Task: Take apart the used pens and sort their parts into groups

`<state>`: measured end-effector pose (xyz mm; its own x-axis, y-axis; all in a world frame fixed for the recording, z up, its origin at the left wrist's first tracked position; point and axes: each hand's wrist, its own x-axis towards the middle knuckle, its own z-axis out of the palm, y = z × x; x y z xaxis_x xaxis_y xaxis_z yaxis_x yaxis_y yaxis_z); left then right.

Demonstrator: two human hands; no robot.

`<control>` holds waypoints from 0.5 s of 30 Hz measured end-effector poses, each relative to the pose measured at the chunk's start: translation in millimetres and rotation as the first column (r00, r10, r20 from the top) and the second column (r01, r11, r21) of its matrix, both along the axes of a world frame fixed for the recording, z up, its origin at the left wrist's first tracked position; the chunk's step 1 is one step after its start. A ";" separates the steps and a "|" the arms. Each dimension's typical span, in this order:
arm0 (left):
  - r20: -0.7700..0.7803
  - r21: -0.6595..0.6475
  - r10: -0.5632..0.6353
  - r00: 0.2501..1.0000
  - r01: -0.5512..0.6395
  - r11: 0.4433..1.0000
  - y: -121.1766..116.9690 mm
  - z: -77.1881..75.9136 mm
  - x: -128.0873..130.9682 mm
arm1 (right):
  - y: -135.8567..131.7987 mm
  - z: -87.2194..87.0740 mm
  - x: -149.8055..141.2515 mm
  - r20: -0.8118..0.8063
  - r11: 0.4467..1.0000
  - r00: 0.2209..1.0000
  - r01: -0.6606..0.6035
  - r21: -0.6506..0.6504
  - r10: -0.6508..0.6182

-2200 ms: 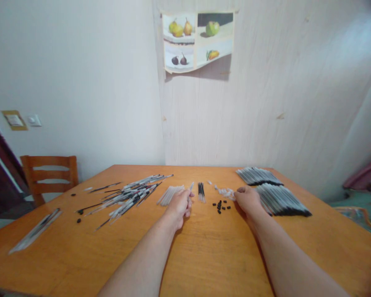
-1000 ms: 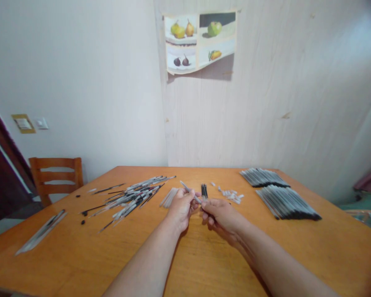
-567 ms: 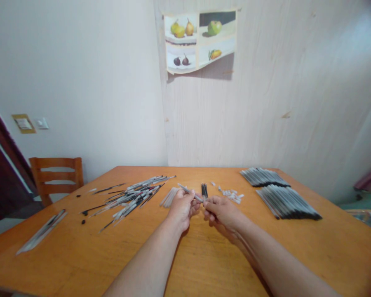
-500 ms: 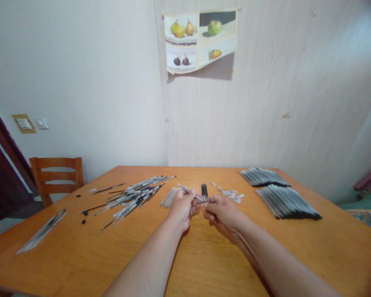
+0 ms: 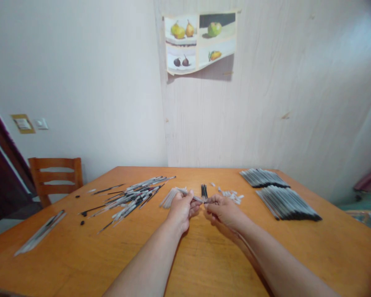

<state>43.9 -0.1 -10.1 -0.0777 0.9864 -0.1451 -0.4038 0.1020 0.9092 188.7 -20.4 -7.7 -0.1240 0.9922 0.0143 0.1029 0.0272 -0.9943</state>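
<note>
The left hand (image 5: 181, 208) was clamped round a pale barrel (image 5: 197, 199) above the table (image 5: 200, 264), and the right hand (image 5: 221, 209), which had been by the white pieces (image 5: 231, 194) two seconds earlier, pinched a small dark tip (image 5: 205, 202) at its right end. The barrel had just dipped flatter, so the work seemed centred on that joint, though whether the tip was seated could not be told. Just beyond lay clear tubes (image 5: 166, 199) and a dark-topped bundle (image 5: 204, 191).
</note>
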 end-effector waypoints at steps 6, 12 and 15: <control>0.032 -0.032 0.035 0.999 -0.034 0.999 2.9 1.5 -2.1 | 9.7 8.4 26.5 0.149 0.993 0.987 0.046 0.106 -0.062; 0.100 -0.041 0.035 0.994 -0.031 0.999 6.6 -1.3 -5.6 | 22.6 7.1 58.4 0.341 0.974 0.921 0.132 0.184 -0.189; 0.103 -0.039 0.035 0.994 -0.031 0.999 6.6 -1.5 -6.3 | 31.7 -2.3 70.7 0.549 0.958 0.796 0.128 0.257 -0.254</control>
